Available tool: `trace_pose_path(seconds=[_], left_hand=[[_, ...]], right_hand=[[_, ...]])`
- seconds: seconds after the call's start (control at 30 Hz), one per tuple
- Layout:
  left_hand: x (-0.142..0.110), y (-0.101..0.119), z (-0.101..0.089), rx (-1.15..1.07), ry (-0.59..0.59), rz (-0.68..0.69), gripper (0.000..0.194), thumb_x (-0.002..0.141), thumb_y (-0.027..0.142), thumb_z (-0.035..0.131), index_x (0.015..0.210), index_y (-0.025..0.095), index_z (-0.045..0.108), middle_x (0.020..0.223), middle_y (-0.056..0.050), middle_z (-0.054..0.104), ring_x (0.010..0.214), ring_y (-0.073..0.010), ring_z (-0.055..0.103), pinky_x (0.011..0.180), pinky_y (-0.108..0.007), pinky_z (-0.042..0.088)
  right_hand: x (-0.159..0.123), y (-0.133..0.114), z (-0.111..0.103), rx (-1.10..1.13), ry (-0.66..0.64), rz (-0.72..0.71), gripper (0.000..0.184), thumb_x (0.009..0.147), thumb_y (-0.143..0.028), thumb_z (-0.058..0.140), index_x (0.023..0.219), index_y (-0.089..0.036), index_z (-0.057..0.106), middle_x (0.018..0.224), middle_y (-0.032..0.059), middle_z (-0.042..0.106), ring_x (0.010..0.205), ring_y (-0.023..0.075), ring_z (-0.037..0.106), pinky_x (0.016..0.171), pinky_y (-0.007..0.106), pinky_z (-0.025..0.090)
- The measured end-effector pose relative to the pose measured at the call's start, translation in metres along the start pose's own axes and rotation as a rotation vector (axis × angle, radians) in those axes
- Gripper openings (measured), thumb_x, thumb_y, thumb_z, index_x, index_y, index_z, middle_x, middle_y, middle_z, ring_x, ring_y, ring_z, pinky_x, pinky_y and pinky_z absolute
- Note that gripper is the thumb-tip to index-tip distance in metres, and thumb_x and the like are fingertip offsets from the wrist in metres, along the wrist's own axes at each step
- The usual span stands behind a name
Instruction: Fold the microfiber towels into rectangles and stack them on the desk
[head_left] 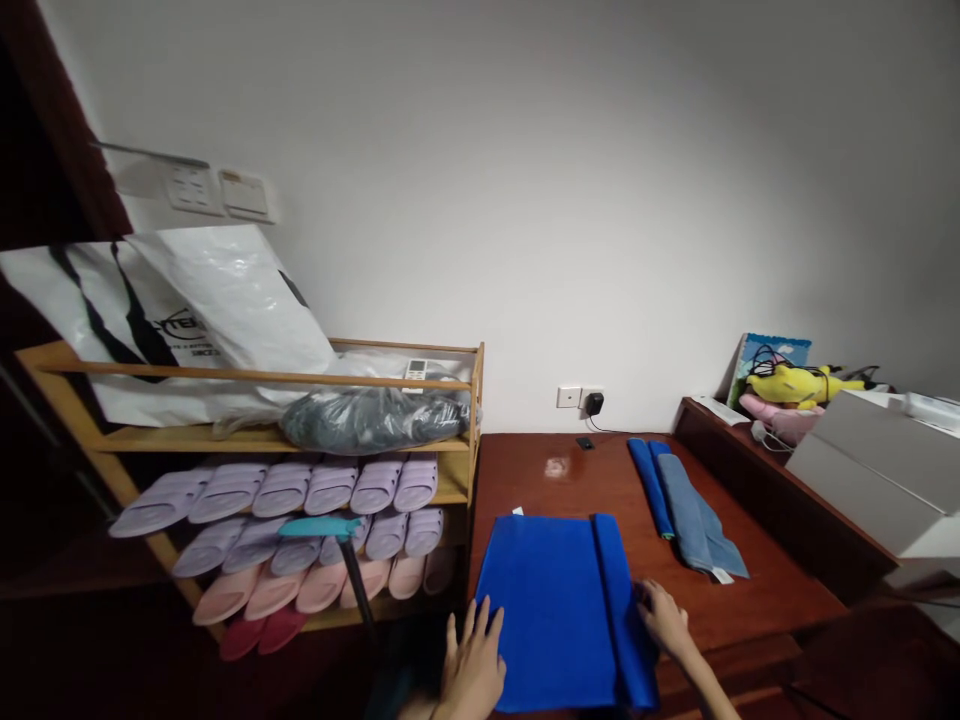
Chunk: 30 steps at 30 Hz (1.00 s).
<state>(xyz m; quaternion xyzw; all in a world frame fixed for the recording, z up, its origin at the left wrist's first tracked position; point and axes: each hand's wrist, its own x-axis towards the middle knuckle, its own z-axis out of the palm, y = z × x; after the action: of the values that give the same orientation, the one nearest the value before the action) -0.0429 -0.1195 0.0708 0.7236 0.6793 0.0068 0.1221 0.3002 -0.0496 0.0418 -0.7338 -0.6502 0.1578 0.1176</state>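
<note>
A bright blue towel lies spread on the reddish-brown wooden table, its right side folded over in a long narrow strip. My left hand is open, fingers stretched out along the towel's left edge. At the strip's outer edge, my right hand has bent fingers closed on the cloth; the fingertips are partly hidden. Behind and to the right lie a narrow folded blue towel and a grey-blue folded towel with a white label.
To the left stands a wooden shoe rack with rows of slippers and a large white bag on top. A black plug sits in the wall socket. On a raised ledge at right are white boxes and a yellow plush toy.
</note>
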Motion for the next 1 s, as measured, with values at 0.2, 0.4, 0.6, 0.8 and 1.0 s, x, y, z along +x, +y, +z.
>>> trace_pose_path(seconds=[0.2, 0.4, 0.6, 0.8, 1.0], left_hand=[[0.015, 0.035, 0.008, -0.091, 0.143, 0.139, 0.063, 0.081, 0.023, 0.036, 0.143, 0.018, 0.027, 0.153, -0.006, 0.014, 0.14, -0.0225, 0.013, 0.112, -0.047, 0.017], [0.03, 0.035, 0.027, -0.11, 0.193, 0.103, 0.058, 0.089, 0.042, 0.033, 0.144, 0.026, 0.022, 0.152, -0.005, 0.019, 0.14, -0.0266, 0.015, 0.111, -0.055, 0.013], [0.031, 0.021, 0.031, -0.109, 0.17, 0.131, 0.058, 0.091, 0.05, 0.029, 0.144, 0.031, 0.018, 0.153, -0.001, 0.017, 0.14, -0.0256, 0.014, 0.112, -0.054, 0.012], [0.031, 0.024, 0.025, -0.114, 0.14, 0.133, 0.058, 0.09, 0.047, 0.03, 0.144, 0.03, 0.018, 0.153, -0.001, 0.015, 0.141, -0.0235, 0.012, 0.113, -0.053, 0.01], [0.021, 0.005, 0.012, -0.108, 0.072, 0.063, 0.058, 0.087, 0.042, 0.034, 0.143, 0.032, 0.022, 0.154, -0.001, 0.011, 0.141, -0.0211, 0.01, 0.112, -0.052, 0.008]], right_hand=[[-0.015, -0.048, 0.025, 0.026, 0.153, -0.191, 0.049, 0.088, -0.038, 0.029, 0.131, -0.021, 0.048, 0.146, 0.0117, 0.037, 0.131, 0.0235, 0.038, 0.103, 0.044, 0.033], [-0.03, -0.079, 0.056, -0.04, 0.135, -0.31, 0.057, 0.089, -0.055, 0.029, 0.135, -0.026, 0.043, 0.148, 0.0077, 0.034, 0.136, 0.025, 0.029, 0.107, 0.048, 0.03], [-0.016, -0.008, 0.037, -0.124, 0.166, -0.224, 0.049, 0.089, -0.048, 0.03, 0.131, -0.03, 0.048, 0.149, 0.0053, 0.032, 0.137, 0.0245, 0.028, 0.107, 0.052, 0.027], [-0.007, 0.063, 0.019, -0.028, 0.108, -0.05, 0.05, 0.087, -0.054, 0.03, 0.132, -0.039, 0.043, 0.15, 0.0047, 0.03, 0.138, 0.0268, 0.023, 0.1, 0.061, 0.029], [-0.003, 0.09, 0.016, -0.017, 0.067, 0.031, 0.053, 0.084, -0.051, 0.031, 0.133, -0.037, 0.043, 0.148, 0.0061, 0.034, 0.137, 0.0286, 0.026, 0.099, 0.063, 0.029]])
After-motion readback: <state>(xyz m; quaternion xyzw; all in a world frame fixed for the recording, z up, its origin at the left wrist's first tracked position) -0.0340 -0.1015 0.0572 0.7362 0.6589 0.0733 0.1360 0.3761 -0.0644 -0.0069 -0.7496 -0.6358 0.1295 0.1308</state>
